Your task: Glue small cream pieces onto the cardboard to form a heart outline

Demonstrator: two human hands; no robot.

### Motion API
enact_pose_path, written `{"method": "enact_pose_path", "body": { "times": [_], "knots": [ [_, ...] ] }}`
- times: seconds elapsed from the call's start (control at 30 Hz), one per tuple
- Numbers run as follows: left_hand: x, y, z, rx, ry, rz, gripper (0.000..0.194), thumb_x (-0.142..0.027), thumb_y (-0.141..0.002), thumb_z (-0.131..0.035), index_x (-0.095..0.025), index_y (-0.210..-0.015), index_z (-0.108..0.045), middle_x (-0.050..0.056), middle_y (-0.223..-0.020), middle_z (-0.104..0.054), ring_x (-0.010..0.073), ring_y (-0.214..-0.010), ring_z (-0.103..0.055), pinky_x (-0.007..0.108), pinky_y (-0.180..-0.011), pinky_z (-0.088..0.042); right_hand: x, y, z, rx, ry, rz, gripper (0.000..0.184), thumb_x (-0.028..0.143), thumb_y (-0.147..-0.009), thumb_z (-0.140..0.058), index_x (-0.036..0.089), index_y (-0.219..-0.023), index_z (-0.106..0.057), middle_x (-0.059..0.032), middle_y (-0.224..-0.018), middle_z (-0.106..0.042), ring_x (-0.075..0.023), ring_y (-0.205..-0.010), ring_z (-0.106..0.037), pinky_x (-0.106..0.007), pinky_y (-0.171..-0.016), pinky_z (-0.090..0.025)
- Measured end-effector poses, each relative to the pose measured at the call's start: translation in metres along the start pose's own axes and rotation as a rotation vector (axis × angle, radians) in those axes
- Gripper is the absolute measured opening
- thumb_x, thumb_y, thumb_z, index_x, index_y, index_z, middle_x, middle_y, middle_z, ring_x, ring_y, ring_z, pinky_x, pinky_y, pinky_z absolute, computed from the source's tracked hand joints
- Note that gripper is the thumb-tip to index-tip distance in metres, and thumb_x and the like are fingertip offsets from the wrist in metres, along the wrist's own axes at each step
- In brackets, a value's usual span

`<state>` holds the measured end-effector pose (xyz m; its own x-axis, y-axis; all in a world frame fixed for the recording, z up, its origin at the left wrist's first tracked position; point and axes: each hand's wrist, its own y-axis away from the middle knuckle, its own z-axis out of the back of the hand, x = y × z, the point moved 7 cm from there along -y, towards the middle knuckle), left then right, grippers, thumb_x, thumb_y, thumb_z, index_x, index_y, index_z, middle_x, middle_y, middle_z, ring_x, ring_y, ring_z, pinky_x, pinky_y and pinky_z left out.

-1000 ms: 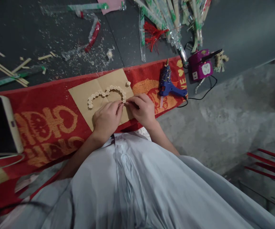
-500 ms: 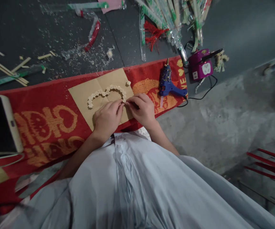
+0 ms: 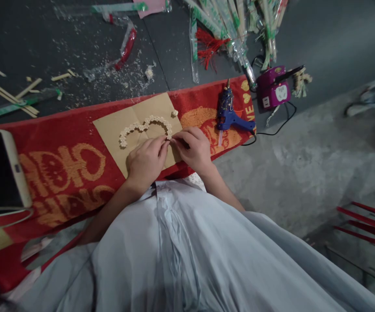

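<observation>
On a sheet of brown paper [image 3: 138, 112] lies a curved row of small pale stick pieces [image 3: 154, 118], shaped like the top of a heart. My left hand [image 3: 148, 157] is closed, thumb and fingertips pinched at the row's right end. Closed as well, my right hand [image 3: 194, 147] meets it there from the right, fingertips together. Whatever sits between the fingertips is hidden or too small to name. A small loose cluster of pieces [image 3: 174, 113] rests at the paper's upper right corner. A blue glue gun [image 3: 229, 113] lies to the right of my right hand.
Under the paper spreads a red towel [image 3: 63, 125] with orange lettering. A tablet-like device [image 3: 1, 169] lies at left. Wooden sticks [image 3: 14, 95] and white crumbs cover the dark table. Wrapped chopsticks [image 3: 233, 26] and a purple box [image 3: 274, 89] with a cord stand at the upper right.
Both hands hold their place at the row's right end. At the far right edge, a person's foot in a sandal has come further into view.
</observation>
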<state>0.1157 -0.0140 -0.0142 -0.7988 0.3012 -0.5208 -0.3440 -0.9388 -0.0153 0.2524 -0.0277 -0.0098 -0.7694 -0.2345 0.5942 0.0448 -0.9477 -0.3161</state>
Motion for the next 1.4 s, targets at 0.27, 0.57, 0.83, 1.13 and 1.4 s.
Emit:
{"method": "enact_pose_path", "body": {
  "times": [0.27,0.57,0.83,1.13,1.4],
  "knots": [
    [-0.0007,0.0003,0.0019,-0.012,-0.011,0.002,0.031,-0.037,-0.096,-0.048,-0.021,-0.111,-0.071,0.006,-0.097,-0.076,0.0194,-0.089,-0.069,0.029,-0.077,-0.048,0.0005,0.0002,0.0003,-0.013,0.004,0.011,0.022,0.033,-0.095,-0.054,0.02,-0.087,-0.07,-0.0056,-0.085,-0.068,-0.0175,-0.082,-0.061,-0.032,-0.074,-0.05],
    [-0.0006,0.0007,0.0014,0.0,-0.013,0.005,0.032,-0.038,-0.097,-0.047,-0.022,-0.112,-0.071,0.006,-0.096,-0.076,0.0201,-0.09,-0.069,0.029,-0.076,-0.048,-0.002,0.0006,-0.0022,0.023,-0.003,-0.018,0.024,0.035,-0.096,-0.053,0.02,-0.09,-0.07,-0.006,-0.087,-0.066,-0.0182,-0.084,-0.06,-0.033,-0.077,-0.05],
    [-0.0004,-0.0002,0.0003,0.022,0.014,0.019,0.031,-0.037,-0.097,-0.048,-0.021,-0.111,-0.07,0.007,-0.099,-0.076,0.0202,-0.093,-0.069,0.03,-0.08,-0.048,-0.0001,0.0004,-0.0003,0.004,0.007,-0.007,0.024,0.036,-0.096,-0.053,0.021,-0.088,-0.07,-0.0062,-0.085,-0.068,-0.0181,-0.082,-0.061,-0.032,-0.075,-0.051],
    [-0.0005,0.0004,0.0001,0.044,0.008,0.025,0.033,-0.037,-0.098,-0.045,-0.021,-0.113,-0.07,0.008,-0.103,-0.075,0.0208,-0.096,-0.069,0.031,-0.082,-0.049,-0.002,0.0001,-0.0019,0.035,-0.013,-0.032,0.024,0.036,-0.096,-0.053,0.02,-0.089,-0.069,-0.0062,-0.087,-0.068,-0.0181,-0.084,-0.061,-0.032,-0.076,-0.05],
    [-0.0023,0.0004,0.0024,0.007,-0.009,-0.004,0.031,-0.036,-0.097,-0.047,-0.021,-0.11,-0.071,0.007,-0.1,-0.076,0.0197,-0.093,-0.07,0.029,-0.079,-0.05,-0.0017,0.0,-0.0014,0.036,-0.015,-0.027,0.023,0.036,-0.095,-0.053,0.021,-0.089,-0.069,-0.0065,-0.086,-0.068,-0.0187,-0.083,-0.061,-0.033,-0.075,-0.051]
  ]
}}
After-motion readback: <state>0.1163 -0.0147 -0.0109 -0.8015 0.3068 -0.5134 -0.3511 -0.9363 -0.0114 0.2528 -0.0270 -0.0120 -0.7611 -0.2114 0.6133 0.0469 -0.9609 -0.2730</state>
